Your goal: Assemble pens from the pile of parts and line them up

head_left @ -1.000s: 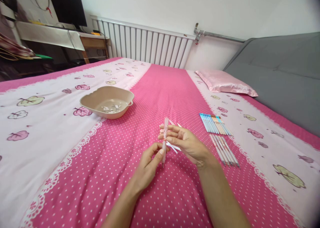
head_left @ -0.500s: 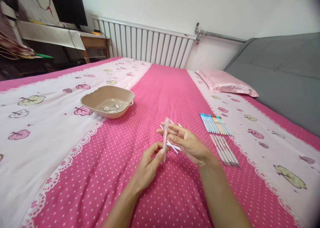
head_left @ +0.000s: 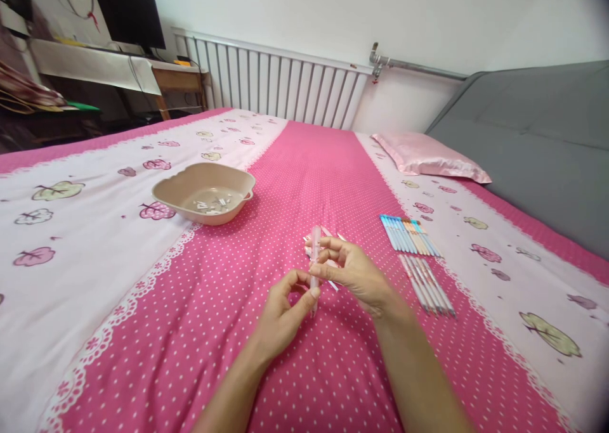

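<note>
A slim pale pink pen (head_left: 316, 236) stands nearly upright between my two hands, above the bed. My left hand (head_left: 288, 303) pinches its lower part between thumb and fingers. Higher up, my right hand (head_left: 354, 271) is closed on the pen's shaft with thumb and fingertips. Behind the right hand lie several white and pinkish strips (head_left: 334, 286), partly hidden by the fingers. To the right, a row of white-and-pink pens (head_left: 427, 285) lies side by side on the bedspread. Just beyond it is a row of blue and peach pens (head_left: 409, 236).
A beige basin (head_left: 204, 195) with small white bits inside sits on the bed at the left. A pink pillow (head_left: 428, 155) rests against the grey headboard (head_left: 533, 122). At the far side are a white radiator (head_left: 271, 78) and a desk with a monitor (head_left: 128, 16).
My right hand's fingers have closed from a loose, spread pose onto the pen's shaft. The pen has turned slightly and stands straighter; my left hand keeps its pinch.
</note>
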A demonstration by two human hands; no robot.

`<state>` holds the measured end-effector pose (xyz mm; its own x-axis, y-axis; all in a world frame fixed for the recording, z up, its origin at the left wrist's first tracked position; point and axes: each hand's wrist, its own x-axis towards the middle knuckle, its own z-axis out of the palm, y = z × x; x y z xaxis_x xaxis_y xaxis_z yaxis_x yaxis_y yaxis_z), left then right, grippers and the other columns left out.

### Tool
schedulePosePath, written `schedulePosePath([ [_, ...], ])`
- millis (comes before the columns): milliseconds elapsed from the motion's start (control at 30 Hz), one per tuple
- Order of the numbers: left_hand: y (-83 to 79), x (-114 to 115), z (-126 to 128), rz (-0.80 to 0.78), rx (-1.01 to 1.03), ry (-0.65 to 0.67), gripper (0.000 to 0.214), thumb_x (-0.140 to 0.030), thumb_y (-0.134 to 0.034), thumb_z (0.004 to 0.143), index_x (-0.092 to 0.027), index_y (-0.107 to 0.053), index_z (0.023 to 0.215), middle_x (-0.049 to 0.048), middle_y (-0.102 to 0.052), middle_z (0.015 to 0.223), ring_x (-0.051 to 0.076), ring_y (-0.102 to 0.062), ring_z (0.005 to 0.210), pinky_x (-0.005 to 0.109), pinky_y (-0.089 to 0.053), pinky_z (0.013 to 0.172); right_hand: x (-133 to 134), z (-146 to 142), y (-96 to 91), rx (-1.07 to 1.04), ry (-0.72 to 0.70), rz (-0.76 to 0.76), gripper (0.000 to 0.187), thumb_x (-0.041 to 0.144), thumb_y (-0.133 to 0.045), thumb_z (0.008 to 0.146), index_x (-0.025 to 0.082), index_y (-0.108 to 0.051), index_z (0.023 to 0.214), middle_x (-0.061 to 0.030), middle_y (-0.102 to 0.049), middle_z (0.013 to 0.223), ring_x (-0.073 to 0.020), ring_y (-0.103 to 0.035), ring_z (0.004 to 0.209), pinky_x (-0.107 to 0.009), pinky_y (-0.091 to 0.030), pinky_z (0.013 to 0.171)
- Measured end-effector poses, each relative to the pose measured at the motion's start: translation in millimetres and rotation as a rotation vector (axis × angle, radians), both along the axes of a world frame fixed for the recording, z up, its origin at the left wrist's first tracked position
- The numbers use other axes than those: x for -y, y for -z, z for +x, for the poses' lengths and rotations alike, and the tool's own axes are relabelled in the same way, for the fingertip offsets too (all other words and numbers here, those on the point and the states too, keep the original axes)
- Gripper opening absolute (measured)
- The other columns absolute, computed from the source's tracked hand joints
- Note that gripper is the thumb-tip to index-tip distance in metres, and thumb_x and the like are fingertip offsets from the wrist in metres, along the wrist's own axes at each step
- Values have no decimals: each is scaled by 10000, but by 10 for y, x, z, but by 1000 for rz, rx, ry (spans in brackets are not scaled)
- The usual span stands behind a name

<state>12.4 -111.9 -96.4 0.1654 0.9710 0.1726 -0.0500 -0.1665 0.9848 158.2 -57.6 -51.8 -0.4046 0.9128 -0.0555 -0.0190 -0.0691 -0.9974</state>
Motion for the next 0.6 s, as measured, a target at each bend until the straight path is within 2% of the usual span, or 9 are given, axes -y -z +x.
schedulePosePath([
  [167,14,-6,13,-57,46,-11,170,-330,-544,853,-161,-548,841,28,-597,801,136,-551,745,276,-431,697,18,-57,14,10,32,11,441,317,-785,625,192,-588,999,13,-575,779,-132,-573,749,-286,-459,703],
  [267,-2,1,13,-107,102,43,193,-344,-518,869,-158,-543,911,51,-647,836,151,-599,765,294,-451,724,20,-49,12,-25,-18,-10,435,317,-759,664,200,-586,1044,-12,-611,852,-147,-592,834,-299,-469,767],
  [433,-61,5,-9,-93,113,58,217,-343,-499,879,-150,-580,935,36,-650,755,144,-607,704,269,-457,678,1,27,14,-165,-192,-110,454,286,-687,756,215,-530,1176,-52,-664,1035,-159,-608,991,-333,-433,914],
  [600,-70,3,-13,-78,120,65,214,-325,-490,885,-154,-585,972,33,-642,758,149,-608,722,281,-468,703,-9,41,30,-142,-151,-115,484,253,-711,724,187,-539,1172,-57,-701,958,-169,-642,934,-347,-441,897],
])
